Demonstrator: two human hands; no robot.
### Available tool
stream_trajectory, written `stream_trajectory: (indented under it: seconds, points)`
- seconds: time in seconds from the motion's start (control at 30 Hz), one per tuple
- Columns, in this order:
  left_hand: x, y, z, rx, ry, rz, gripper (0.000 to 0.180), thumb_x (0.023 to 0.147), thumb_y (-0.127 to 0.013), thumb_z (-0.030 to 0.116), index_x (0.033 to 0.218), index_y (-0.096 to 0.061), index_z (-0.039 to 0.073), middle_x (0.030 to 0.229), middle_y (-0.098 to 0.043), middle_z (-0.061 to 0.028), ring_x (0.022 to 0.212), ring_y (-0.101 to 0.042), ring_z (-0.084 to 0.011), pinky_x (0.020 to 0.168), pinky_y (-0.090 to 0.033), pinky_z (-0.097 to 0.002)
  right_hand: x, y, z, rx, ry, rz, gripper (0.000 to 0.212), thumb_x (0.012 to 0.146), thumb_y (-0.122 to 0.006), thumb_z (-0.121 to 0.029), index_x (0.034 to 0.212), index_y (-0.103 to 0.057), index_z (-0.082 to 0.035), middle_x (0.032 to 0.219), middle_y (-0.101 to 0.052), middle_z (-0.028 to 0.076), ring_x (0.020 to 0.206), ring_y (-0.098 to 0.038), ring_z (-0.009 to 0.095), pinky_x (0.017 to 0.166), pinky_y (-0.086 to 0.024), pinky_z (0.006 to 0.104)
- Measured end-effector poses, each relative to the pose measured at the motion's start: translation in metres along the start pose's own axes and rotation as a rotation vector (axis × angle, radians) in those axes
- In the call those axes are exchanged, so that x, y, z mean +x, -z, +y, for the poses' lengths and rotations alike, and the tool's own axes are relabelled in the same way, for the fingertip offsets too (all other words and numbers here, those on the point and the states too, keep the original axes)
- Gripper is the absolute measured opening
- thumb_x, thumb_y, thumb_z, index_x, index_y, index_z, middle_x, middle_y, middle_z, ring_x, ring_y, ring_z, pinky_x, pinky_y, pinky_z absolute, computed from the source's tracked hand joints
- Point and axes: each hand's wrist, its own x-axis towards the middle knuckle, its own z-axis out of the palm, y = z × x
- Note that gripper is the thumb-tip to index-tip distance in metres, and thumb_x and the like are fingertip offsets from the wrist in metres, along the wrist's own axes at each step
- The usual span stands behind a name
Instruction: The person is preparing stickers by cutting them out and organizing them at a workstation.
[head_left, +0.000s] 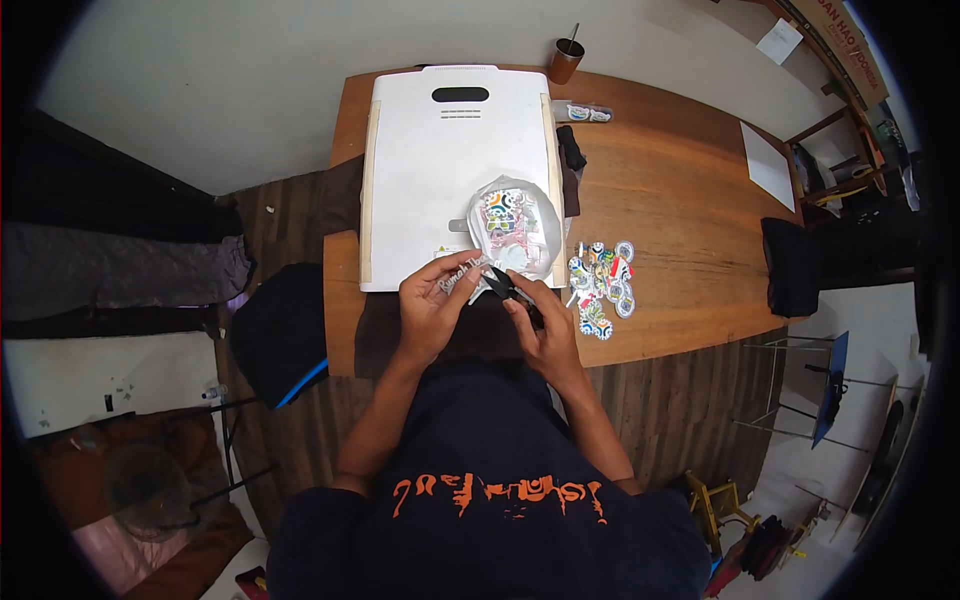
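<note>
My left hand pinches a white cut-out with printed lettering between thumb and fingertips. In my right hand is a pair of black scissors, their tips right at the edge of the cut-out. Just beyond both hands, a round, clear-walled container holds colourful printed pieces and white scraps. It rests on a large white panel with a dark oval slot near its far end. To the right of my right hand, a loose pile of colourful cut-out stickers lies on the wooden table.
The wooden table extends to the right. A brown cup with a utensil stands at its back edge, near a clear packet. White paper and a black cloth item lie at the right end. A dark chair stands left.
</note>
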Motion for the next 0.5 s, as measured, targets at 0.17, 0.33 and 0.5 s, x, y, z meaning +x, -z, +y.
stream_trajectory:
  seconds: [0.17, 0.33, 0.5]
  points:
    - [0.0006, 0.0005, -0.0003, 0.005, 0.002, -0.006, 0.029, 0.093, -0.063, -0.006, 0.122, -0.061, -0.011, 0.114, -0.067, -0.0148, 0.103, -0.065, -0.0156, 0.093, -0.051, -0.0255, -0.0008, -0.0001, 0.0038, 0.000, -0.008, -0.003, 0.035, 0.089, -0.070, -0.002, 0.123, -0.063, 0.002, 0.084, -0.061, 0.014, 0.066, -0.057, 0.022, 0.060, -0.046, 0.0311]
    - [-0.0002, 0.0012, 0.0004, 0.009, 0.027, 0.000, 0.027, 0.096, -0.062, -0.002, 0.122, -0.063, -0.010, 0.114, -0.068, -0.0135, 0.103, -0.064, -0.0145, 0.093, -0.051, -0.0256, 0.0005, 0.0017, 0.0030, -0.031, 0.012, -0.023, 0.035, 0.088, -0.070, -0.001, 0.122, -0.063, 0.003, 0.084, -0.062, 0.014, 0.068, -0.058, 0.023, 0.062, -0.047, 0.0317]
    - [-0.0009, 0.0009, 0.0016, 0.025, 0.022, 0.006, 0.025, 0.098, -0.060, 0.002, 0.120, -0.065, -0.008, 0.113, -0.069, -0.0124, 0.102, -0.064, -0.0134, 0.093, -0.050, -0.0259, 0.0017, 0.0024, 0.0002, -0.042, 0.022, -0.022, 0.035, 0.088, -0.070, -0.001, 0.122, -0.064, 0.003, 0.085, -0.062, 0.015, 0.069, -0.059, 0.025, 0.063, -0.048, 0.0327]
